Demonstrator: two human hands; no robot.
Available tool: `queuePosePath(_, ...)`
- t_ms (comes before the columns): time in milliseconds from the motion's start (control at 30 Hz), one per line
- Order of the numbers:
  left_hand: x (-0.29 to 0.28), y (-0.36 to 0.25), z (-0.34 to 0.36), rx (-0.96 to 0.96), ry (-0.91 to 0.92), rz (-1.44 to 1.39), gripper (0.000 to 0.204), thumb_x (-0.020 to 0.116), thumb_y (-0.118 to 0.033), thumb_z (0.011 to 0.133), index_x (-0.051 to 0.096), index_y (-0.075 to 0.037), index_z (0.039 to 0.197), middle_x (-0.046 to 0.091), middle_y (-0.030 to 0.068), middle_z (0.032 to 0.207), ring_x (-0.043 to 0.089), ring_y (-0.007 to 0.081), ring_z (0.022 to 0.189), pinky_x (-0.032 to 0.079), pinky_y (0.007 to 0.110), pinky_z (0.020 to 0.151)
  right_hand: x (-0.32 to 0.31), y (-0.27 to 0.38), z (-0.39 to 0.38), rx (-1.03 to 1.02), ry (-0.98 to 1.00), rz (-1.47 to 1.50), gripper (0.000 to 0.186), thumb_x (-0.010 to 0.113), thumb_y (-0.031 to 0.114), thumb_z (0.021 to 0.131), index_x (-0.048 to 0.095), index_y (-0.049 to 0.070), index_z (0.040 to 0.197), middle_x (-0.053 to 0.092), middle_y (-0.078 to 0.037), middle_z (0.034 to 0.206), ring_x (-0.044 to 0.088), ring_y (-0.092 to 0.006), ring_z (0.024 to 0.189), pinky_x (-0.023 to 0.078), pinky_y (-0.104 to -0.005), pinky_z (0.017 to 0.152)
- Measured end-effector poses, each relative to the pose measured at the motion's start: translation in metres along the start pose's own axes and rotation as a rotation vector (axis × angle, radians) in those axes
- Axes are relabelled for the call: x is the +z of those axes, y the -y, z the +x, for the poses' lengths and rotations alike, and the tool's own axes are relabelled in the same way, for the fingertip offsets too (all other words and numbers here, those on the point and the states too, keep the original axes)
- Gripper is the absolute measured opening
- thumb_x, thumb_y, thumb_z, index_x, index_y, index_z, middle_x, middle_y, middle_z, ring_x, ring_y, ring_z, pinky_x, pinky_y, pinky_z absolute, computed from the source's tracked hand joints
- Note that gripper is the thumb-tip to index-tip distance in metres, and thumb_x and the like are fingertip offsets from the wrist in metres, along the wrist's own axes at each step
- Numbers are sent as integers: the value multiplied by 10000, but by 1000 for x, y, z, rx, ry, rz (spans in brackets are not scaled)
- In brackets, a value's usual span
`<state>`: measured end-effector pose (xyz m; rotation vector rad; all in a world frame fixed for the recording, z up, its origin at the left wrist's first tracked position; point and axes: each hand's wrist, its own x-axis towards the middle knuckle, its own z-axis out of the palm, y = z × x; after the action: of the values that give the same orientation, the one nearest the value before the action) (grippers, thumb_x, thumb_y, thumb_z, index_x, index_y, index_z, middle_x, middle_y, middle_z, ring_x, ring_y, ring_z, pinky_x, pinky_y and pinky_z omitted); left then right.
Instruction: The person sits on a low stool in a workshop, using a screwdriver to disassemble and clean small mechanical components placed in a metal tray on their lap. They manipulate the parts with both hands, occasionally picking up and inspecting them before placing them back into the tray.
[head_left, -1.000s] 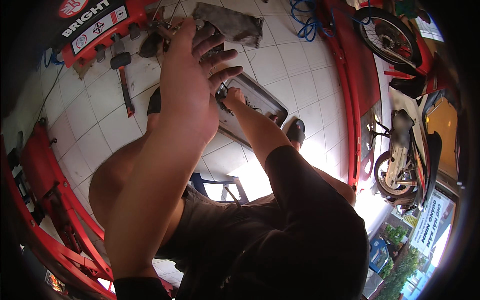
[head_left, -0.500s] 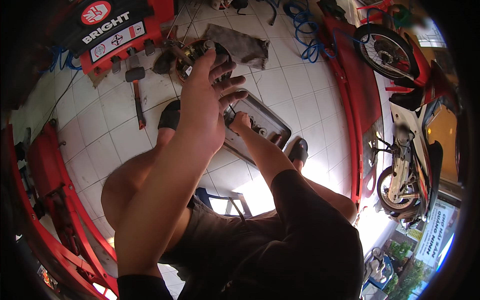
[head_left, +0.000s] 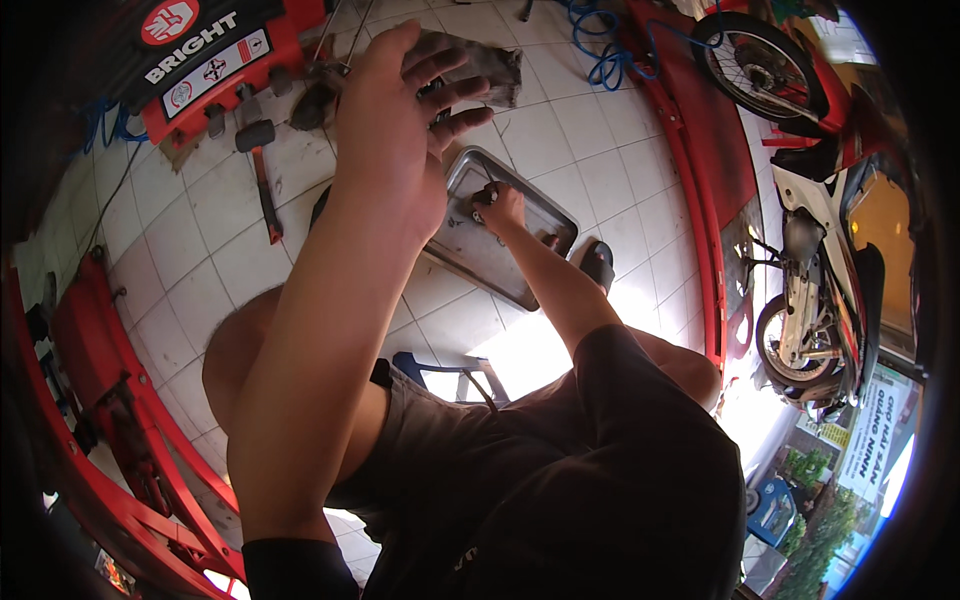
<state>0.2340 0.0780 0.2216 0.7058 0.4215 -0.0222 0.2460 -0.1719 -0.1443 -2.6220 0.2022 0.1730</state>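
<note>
My left hand (head_left: 395, 125) is raised close to the view, fingers spread and curved, with nothing seen in it. It hides part of the floor and some items behind it. Lower and to the right, my right hand (head_left: 508, 208) reaches into a shallow metal tray (head_left: 455, 243) on the floor. Its fingers are closed at a cluster of small dark and metallic parts (head_left: 484, 198); what exactly they grip is too small to make out. A small brown cylindrical part (head_left: 550, 241) lies in the tray, right of that hand.
A hammer (head_left: 265, 195) with an orange-and-black handle lies on the tiles at left, near a red-and-black tool cabinet (head_left: 205, 75). A dark flat mat (head_left: 505, 78) lies beyond my left hand. At right are a red lift rail (head_left: 685, 180), a coiled blue hose (head_left: 605, 65) and a motorbike (head_left: 800, 240).
The view has shifted, so the floor items sit higher in it. My right hand has moved rightward over the tray, toward its middle. My left hand stays raised with fingers spread.
</note>
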Motion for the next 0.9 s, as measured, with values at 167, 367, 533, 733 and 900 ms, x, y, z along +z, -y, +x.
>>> queuePosePath(167, 2, 1, 0, 1, -31, 16, 447, 585, -371, 984, 569, 19, 1203, 658, 156, 1153, 659, 302, 1038, 519, 448, 932, 9, -5, 3, -7, 14, -12, 467, 882, 264, 684, 740, 63, 1080, 745, -188, 1089, 703, -371, 1047, 558, -440, 924)
queuePosePath(367, 8, 2, 0, -17, -49, 7, 435, 591, -362, 980, 571, 21, 1187, 664, 157, 1125, 666, 301, 990, 543, 427, 885, 2, 1, 3, 6, 74, -52, 444, 847, 270, 757, 714, 86, 1139, 748, -155, 1105, 702, -360, 1063, 558, -453, 920)
queuePosePath(533, 10, 8, 1, -8, -2, -1, 416, 593, -350, 981, 569, 17, 1176, 660, 163, 1118, 666, 305, 979, 560, 429, 872, -8, 12, 1, 75, 140, -142, 440, 823, 314, 808, 693, 107, 1174, 739, -150, 1138, 693, -368, 1087, 559, -477, 912)
queuePosePath(733, 9, 10, 0, -12, 15, 10, 406, 594, -337, 984, 556, 16, 1181, 655, 170, 1118, 663, 308, 988, 563, 441, 882, -15, 23, 1, 72, 187, -255, 436, 778, 409, 841, 691, 124, 1160, 736, -173, 1109, 695, -384, 1070, 566, -499, 886)
queuePosePath(900, -4, 17, 14, -21, 75, -20, 412, 605, -344, 981, 547, 8, 1186, 654, 168, 1123, 662, 313, 998, 560, 444, 886, -15, 25, 7, -16, 210, -325, 382, 751, 412, 849, 704, 121, 1093, 738, -178, 1077, 700, -385, 1052, 571, -501, 876)
